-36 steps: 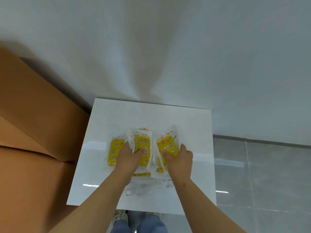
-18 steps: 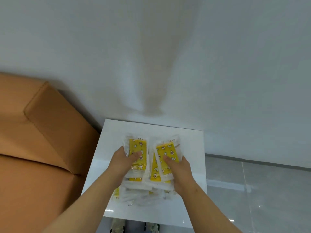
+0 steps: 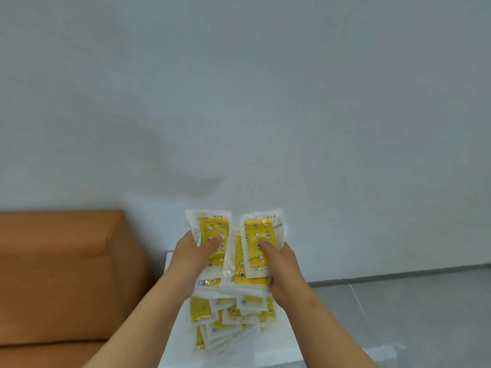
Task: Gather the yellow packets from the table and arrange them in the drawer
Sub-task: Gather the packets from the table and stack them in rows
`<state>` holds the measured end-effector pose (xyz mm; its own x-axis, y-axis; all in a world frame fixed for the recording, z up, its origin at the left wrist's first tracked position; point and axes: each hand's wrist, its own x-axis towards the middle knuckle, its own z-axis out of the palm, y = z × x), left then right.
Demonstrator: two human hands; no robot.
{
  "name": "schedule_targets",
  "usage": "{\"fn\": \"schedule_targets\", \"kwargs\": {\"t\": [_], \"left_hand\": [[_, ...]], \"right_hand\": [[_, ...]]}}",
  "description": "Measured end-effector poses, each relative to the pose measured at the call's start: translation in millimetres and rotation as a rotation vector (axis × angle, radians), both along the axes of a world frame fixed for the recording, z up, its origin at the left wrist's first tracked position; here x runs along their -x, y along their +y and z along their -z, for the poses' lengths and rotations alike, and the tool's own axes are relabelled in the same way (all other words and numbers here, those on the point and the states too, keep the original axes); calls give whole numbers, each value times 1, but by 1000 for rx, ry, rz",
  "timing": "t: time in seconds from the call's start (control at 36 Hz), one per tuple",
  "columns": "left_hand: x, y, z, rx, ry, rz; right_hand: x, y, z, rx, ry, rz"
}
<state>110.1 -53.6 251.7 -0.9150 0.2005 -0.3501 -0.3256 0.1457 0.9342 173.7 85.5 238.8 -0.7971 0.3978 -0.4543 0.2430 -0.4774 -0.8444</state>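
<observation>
Both hands are loaded with yellow packets (image 3: 249, 258) here. The left hand (image 3: 194, 258) grips one bunch with its thumb across the top, and the right hand (image 3: 281, 264) grips another right beside it. More packets fan down over the white table (image 3: 268, 346). An orange-brown block (image 3: 58, 274) sits off the table's left edge, with grey floor (image 3: 398, 301) off its right.

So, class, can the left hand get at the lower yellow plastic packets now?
Probably not: the left hand grips an upper yellow packet, so it is full, though nothing covers the lower yellow packets.

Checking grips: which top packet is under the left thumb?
The left top packet, pinched by the left hand; the right hand pinches the right top packet.
</observation>
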Motion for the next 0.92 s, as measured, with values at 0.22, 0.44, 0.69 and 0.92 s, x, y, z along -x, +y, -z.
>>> {"fn": "schedule_targets", "kwargs": {"t": [0.22, 0.44, 0.69, 0.92], "left_hand": [[-86, -18, -71, -114, 132, 179], [-188, -7, -100, -192, 104, 319], [-344, 27, -97, -205, -29, 571], [-557, 66, -96, -246, -114, 796]], "right_hand": [[-107, -37, -73, -16, 145, 277], [-225, -48, -96, 27, 181, 506], [-398, -42, -91, 57, 156, 740], [-625, -32, -95, -9, 131, 977]]}}
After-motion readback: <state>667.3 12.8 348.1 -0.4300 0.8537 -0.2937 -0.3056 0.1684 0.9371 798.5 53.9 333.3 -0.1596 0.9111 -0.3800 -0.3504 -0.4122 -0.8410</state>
